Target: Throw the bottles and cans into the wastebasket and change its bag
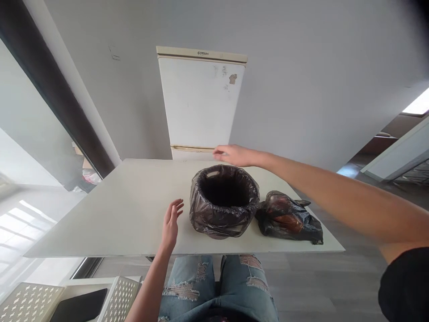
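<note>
A small bin lined with a black plastic bag [224, 201] stands on the white table [110, 210], its liner folded down over the rim. My left hand [170, 221] hovers just left of the bin, fingers stretched out and apart, holding nothing. My right hand [234, 155] reaches over the far rim of the bin, palm down with fingers extended, touching or just above the liner's edge. A tied, filled black bag [288, 218] lies on the table right of the bin.
A white fridge [201, 103] stands against the grey wall behind the table. A white perforated chair [30, 302] with a dark flat object [80, 306] is at lower left. My knees in torn jeans [217, 281] are below the table's front edge. Windows run along the left.
</note>
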`<state>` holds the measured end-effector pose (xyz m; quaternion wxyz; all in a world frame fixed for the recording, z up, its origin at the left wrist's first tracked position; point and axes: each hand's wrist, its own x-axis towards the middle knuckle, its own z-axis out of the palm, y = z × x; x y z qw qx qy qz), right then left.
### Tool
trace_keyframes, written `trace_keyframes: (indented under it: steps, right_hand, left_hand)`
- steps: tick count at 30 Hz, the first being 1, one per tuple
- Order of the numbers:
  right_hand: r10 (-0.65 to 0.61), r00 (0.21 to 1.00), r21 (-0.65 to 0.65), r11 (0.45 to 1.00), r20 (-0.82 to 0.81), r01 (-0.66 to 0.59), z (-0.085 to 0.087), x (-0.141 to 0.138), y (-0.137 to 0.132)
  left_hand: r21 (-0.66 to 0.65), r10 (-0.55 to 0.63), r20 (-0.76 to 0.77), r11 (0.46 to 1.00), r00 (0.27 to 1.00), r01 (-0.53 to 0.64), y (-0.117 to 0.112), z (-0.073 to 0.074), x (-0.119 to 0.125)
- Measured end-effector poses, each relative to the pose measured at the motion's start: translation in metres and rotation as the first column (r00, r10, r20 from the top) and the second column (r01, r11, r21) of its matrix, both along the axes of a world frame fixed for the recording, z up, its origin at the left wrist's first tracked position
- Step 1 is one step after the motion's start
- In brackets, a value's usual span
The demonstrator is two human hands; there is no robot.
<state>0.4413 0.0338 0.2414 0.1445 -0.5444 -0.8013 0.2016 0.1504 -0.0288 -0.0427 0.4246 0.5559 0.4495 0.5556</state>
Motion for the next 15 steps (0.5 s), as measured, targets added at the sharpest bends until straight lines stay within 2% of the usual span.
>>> trace_keyframes:
  steps: [2,5,6,8,10,12,15]
  right_hand:
    - [-0.231,0.97,-0.138,0.966,-0.075,0.219,-0.016,0.018,0.007]
    - [-0.478,0.864,-0.351,0.845,-0.159,0.403,-0.046,0.042,0.02]
    - [-0.521,0.835,-0.423,0.807,-0.18,0.412,-0.055,0.048,0.023]
    - [-0.54,0.807,-0.558,0.756,-0.239,0.341,-0.071,0.058,0.027]
    - [-0.493,0.813,-0.63,0.747,-0.309,0.213,-0.081,0.064,0.028]
    - [-0.444,0.82,-0.628,0.766,-0.361,0.139,-0.087,0.065,0.029]
    - [-0.451,0.803,-0.588,0.793,-0.39,0.16,-0.095,0.063,0.031]
  left_hand:
    - [-0.16,-0.054,0.124,0.984,0.991,0.074,0.009,0.017,0.004]
    - [-0.311,-0.134,0.239,0.928,0.962,0.206,0.026,0.051,0.012]
    - [-0.336,-0.158,0.264,0.909,0.951,0.244,0.031,0.063,0.016]
    - [-0.371,-0.209,0.277,0.877,0.938,0.306,0.04,0.081,0.024]
    - [-0.382,-0.246,0.24,0.866,0.939,0.324,0.048,0.09,0.034]
    - [-0.359,-0.239,0.192,0.885,0.952,0.295,0.052,0.091,0.043]
    - [-0.294,-0.177,0.158,0.931,0.972,0.217,0.054,0.084,0.052]
